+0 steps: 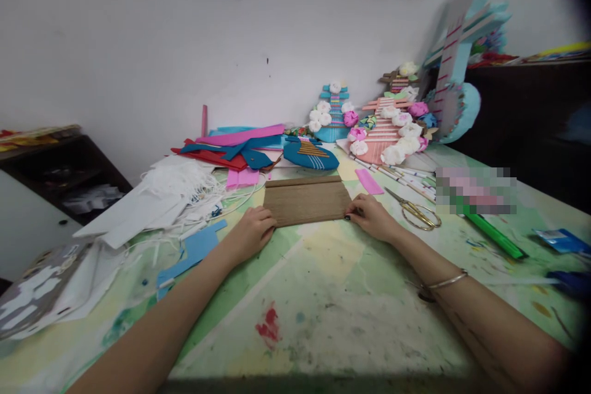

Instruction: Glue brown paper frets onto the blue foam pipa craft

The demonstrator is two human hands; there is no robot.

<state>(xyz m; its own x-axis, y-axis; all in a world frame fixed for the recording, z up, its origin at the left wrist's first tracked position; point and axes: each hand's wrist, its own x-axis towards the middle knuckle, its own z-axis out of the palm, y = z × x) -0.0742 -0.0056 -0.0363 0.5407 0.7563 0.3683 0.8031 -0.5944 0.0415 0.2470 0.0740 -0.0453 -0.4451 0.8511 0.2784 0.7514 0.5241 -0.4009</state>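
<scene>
Brown sheet (307, 203): flat on the table (323, 295), about midway between left and right edges, nearer the far edge than the near one. A narrow raised band runs along its far side.

My left hand (255, 231): fingers bent together, tips on the sheet's near left corner. The thumb is largely hidden, so I cannot tell whether I pinch the corner or only press it.

My right hand (370, 217): thumb and index closed on the near right corner, as far as the small view allows; other fingers curled. Bracelet (447, 280) on that forearm.

Right of the sheet: pink strip (369, 181) near its far right corner; gold-handled scissors (418, 214) just beyond my right hand, blades open slightly; green tool (496, 235) farther toward the table's right edge.

Left: light-blue cutout (196, 252) near my left forearm; white cords (178, 181) heaped over white boards (138, 215) toward the table's left edge.

Far edge, by the wall: teal oval piece (310, 154) with white lines, directly beyond the sheet; blue flowered model (333, 114) and pink flowered model (383, 129) to its right.

Red stain (269, 325) toward the near edge.
</scene>
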